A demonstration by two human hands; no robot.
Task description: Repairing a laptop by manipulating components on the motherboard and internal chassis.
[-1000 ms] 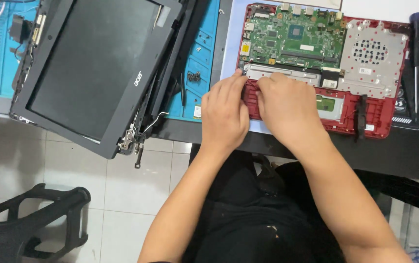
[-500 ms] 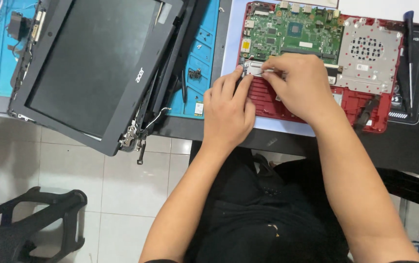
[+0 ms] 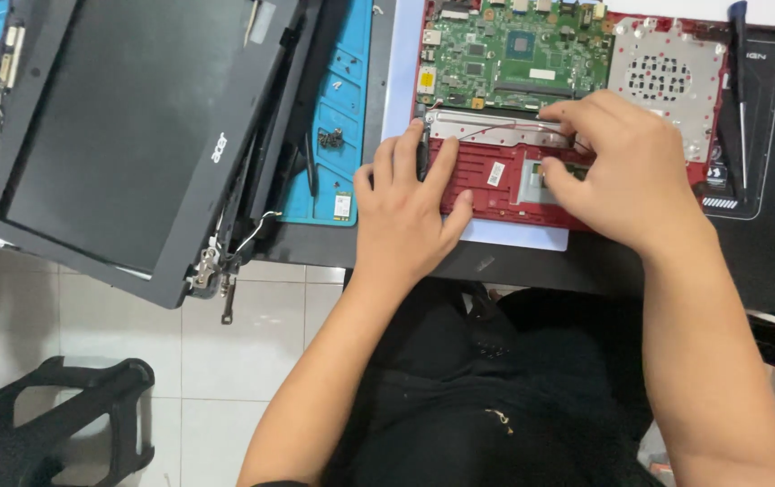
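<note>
An opened red laptop base (image 3: 486,185) lies on the black desk, its green circuit board (image 3: 513,59) and a perforated metal plate (image 3: 667,77) exposed. My left hand (image 3: 405,212) rests flat on the base's left front corner, fingers spread, touching a silver strip (image 3: 477,126) below the board. My right hand (image 3: 626,167) is over the middle of the base, fingertips pinched at a thin red wire (image 3: 504,131) and the touchpad's underside (image 3: 545,180). What the fingertips grip is hidden.
A detached black laptop screen (image 3: 126,126) overhangs the desk's left edge, hinges and cables dangling. It lies on a blue repair mat (image 3: 338,108) with small screws. A screwdriver (image 3: 741,81) lies at the right on a black mat. A black stool (image 3: 54,424) stands on the tiled floor.
My right hand has moved from the base's front edge up and right toward the middle. My left hand slid slightly left, its fingers now spread on the corner.
</note>
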